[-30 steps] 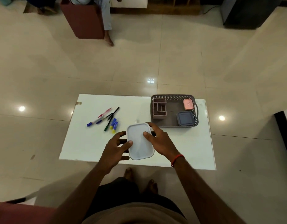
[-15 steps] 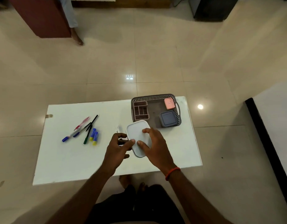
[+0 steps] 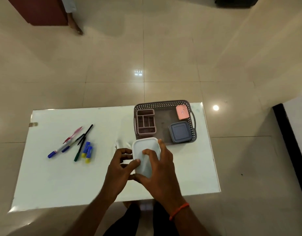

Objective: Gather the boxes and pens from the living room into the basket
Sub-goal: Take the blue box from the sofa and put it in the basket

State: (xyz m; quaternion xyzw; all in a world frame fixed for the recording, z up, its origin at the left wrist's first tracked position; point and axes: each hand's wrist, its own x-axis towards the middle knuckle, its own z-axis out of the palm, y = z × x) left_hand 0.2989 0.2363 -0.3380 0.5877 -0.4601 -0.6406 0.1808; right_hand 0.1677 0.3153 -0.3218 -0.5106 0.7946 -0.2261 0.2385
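white box (image 3: 145,154) gripped between left hand (image 3: 120,167) and right hand (image 3: 159,169).

The white bench (image 3: 53,184) carries a loose cluster of pens (image 3: 73,143) and two glue sticks (image 3: 87,151) at left, and a grey basket (image 3: 162,103) at right.

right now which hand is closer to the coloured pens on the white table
Left. The left hand is right of the coloured pens; the right hand lies farther right.
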